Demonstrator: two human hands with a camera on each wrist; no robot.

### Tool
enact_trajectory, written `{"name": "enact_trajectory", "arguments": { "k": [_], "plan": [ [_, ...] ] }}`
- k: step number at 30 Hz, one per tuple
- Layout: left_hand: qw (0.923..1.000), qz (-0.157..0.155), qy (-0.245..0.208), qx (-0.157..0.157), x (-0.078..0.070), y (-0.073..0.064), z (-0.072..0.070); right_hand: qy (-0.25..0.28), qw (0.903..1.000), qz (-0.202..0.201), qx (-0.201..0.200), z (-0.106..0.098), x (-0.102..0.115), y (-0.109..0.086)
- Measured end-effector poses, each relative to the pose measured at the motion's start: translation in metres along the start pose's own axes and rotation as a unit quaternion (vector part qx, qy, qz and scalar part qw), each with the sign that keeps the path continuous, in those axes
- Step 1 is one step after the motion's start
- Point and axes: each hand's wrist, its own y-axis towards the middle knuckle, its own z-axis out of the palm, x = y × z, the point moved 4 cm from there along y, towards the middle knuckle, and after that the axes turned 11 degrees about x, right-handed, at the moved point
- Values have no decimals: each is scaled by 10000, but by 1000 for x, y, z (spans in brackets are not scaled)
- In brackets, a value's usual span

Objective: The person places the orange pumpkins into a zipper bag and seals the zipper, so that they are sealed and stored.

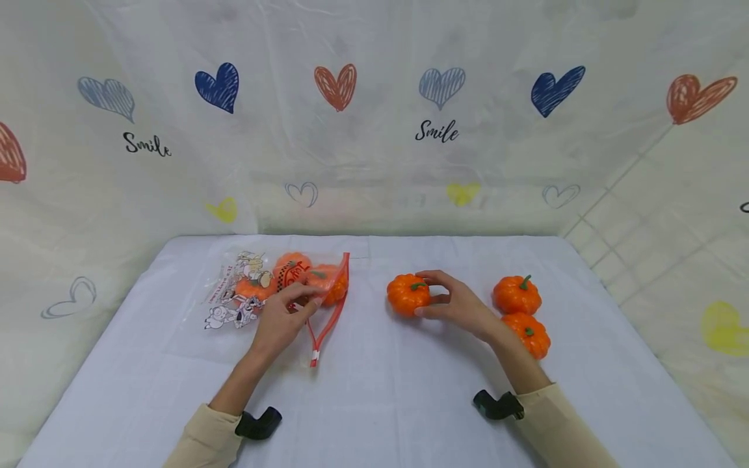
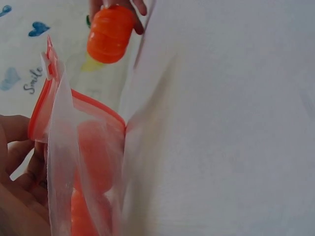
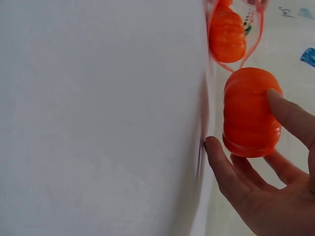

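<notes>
A clear plastic zip bag [image 1: 193,328] with a red zip edge and cartoon prints lies on the left of the table, several orange toy pumpkins [image 1: 335,294] inside it. My left hand [image 1: 283,318] pinches the bag's upper side near its mouth, which gapes toward the right; the left wrist view shows the raised red edge [image 2: 98,105]. To the right of that mouth, my right hand [image 1: 459,304] holds another orange pumpkin [image 1: 405,296] with a green stem between thumb and fingers. In the right wrist view this pumpkin [image 3: 251,115] appears just before the bag's opening.
Two more orange pumpkins, one farther back [image 1: 515,296] and one nearer [image 1: 529,338], sit touching at the right, beside my right forearm. A white cloth covers the table [image 1: 409,403]. Behind it hangs a pale curtain [image 1: 380,149] printed with hearts.
</notes>
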Motion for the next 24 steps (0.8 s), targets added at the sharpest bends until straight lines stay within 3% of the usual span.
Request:
{"name": "enact_trajectory", "arguments": {
  "k": [10,24],
  "plan": [
    [10000,15,17,-2,-1,1,-2,114,9990,-436,14,12,10,5],
    [9998,-95,125,-136,-6,1,-5,328,9988,-196,299,39,25,17]
  ]
}}
